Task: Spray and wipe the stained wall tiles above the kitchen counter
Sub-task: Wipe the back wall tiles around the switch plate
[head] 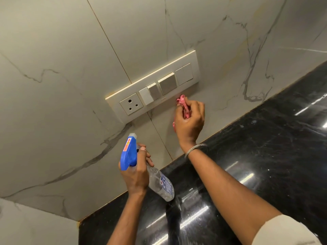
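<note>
Head view: a pink cloth (184, 107) is being pinched in the curled fingers of the right grip (190, 121) and held at the wall tiles (70, 50), just above that grip and just beside the lower edge of a switch plate (154, 85). A spray bottle (161, 184) is being clasped round its neck by the left grip (135, 173), below and left of the right grip. Its blue head is being aimed at the tiles, and its clear body is hanging tilted over the black surface (265, 138).
</note>
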